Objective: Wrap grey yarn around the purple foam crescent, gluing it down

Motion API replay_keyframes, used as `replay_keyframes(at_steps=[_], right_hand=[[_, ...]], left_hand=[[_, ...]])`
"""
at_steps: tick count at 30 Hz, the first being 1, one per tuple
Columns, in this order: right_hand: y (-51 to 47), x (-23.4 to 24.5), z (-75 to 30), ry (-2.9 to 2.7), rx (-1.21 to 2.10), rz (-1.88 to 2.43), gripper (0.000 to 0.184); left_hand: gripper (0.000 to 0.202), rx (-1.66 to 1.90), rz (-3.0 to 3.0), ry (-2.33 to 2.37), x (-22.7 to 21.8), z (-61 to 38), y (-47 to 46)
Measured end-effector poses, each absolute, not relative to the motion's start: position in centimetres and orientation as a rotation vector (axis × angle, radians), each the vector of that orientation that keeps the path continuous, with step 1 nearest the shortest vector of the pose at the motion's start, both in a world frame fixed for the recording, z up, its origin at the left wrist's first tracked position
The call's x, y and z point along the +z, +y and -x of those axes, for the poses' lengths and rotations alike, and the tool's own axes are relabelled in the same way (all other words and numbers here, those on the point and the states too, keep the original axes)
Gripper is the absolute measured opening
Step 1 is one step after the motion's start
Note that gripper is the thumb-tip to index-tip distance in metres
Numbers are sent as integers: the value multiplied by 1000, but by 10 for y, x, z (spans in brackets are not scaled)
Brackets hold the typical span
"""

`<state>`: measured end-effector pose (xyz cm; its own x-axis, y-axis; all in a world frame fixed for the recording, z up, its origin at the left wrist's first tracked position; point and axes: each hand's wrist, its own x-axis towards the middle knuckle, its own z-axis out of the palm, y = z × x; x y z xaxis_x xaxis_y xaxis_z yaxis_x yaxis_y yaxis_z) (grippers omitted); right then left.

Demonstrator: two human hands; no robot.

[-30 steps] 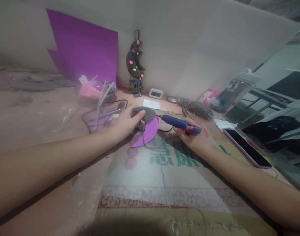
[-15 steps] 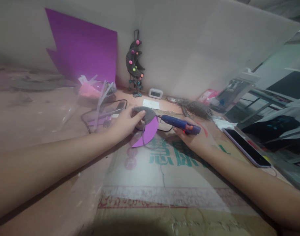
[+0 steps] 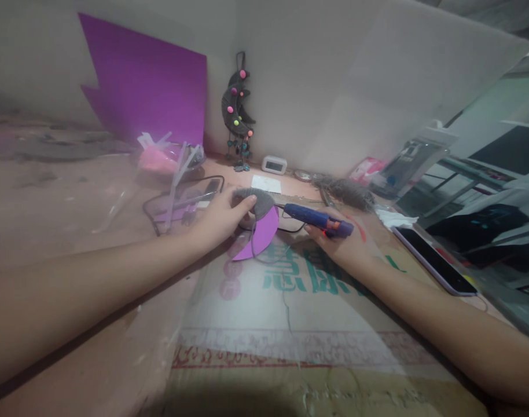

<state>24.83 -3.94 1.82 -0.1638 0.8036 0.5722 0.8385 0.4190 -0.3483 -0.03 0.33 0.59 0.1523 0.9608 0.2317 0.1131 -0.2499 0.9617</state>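
Note:
My left hand (image 3: pixel 227 217) is closed on a purple crescent moon cutout (image 3: pixel 263 231), its thumb pressing the upper part. Grey yarn (image 3: pixel 262 204) wraps that upper part, while the lower part is bare purple. A loose strand of yarn loops down past the crescent. In my right hand (image 3: pixel 334 237) lies a dark blue hot glue gun (image 3: pixel 314 217) with orange parts and a small red light. Its nozzle points left, at or very near the wrapped edge; whether it touches, I cannot tell. The fingers under the gun are partly hidden.
Against the wall stand a purple sheet (image 3: pixel 151 87) and a hanging moon ornament (image 3: pixel 230 110) with coloured pompoms. A small white clock (image 3: pixel 274 165), a grey yarn bundle (image 3: pixel 349 192) and a phone (image 3: pixel 436 260) lie around a printed cardboard sheet (image 3: pixel 247 313). Glue sticks (image 3: pixel 180 179) are at left.

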Motion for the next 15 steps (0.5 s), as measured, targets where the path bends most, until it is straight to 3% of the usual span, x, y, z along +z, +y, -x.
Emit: replay_keyframes(at_steps=[15], right_hand=[[-40,23,-245,-1943,0,1435,21]], left_hand=[[22,1210,-1502,1052,7,0,2]])
